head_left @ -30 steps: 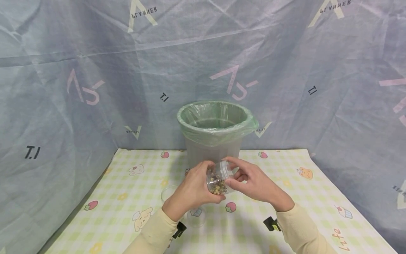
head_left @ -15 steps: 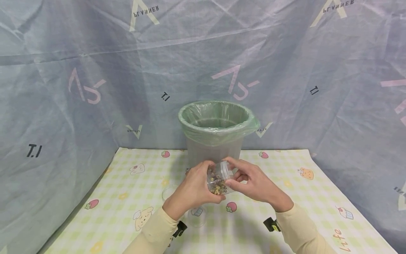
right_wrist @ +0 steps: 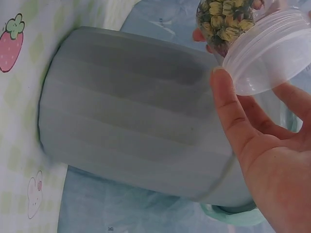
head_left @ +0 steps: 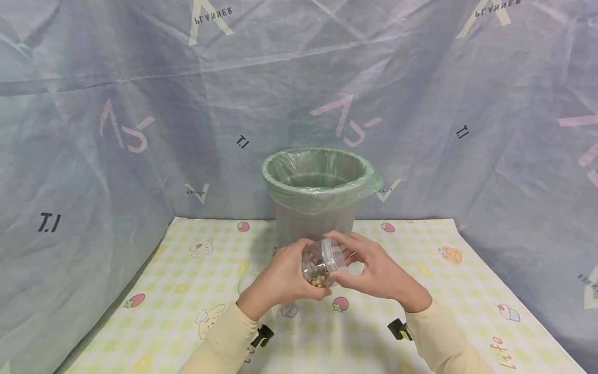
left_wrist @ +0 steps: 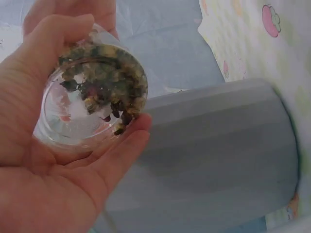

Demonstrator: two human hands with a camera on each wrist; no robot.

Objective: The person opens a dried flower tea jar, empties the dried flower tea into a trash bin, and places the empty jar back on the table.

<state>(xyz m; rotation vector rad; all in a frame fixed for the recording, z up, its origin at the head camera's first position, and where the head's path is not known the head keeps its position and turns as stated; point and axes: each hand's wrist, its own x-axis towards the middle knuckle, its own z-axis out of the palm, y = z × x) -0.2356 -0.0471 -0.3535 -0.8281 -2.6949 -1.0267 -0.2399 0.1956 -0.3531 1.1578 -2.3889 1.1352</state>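
A clear plastic jar [head_left: 312, 264] is held tilted on its side, in front of the bin. Inside it lie small dried flower buds [right_wrist: 226, 19], yellowish with some darker pieces. My left hand [head_left: 282, 275] grips the jar body, thumb below and fingers round the far side; the left wrist view looks at the jar's round base [left_wrist: 77, 107]. At the jar's right end is a clear lid [right_wrist: 277, 53] with a ridged rim. My right hand [head_left: 374, 270] holds this lid by its edge, thumb on the near side and fingers on the far side.
Behind the hands stands a grey bin [head_left: 313, 221] lined with a green plastic bag [head_left: 322, 200]. Two clear round items, one ring-like [head_left: 245, 282] and one disc-like [head_left: 289, 317], lie on the checked tablecloth [head_left: 374, 332] near the left forearm. A grey-blue curtain [head_left: 210, 114] surrounds the table.
The jar has shifted slightly left in my left hand's grip. The fingers of my right hand have turned a little on the lid, and the buds inside have moved slightly.
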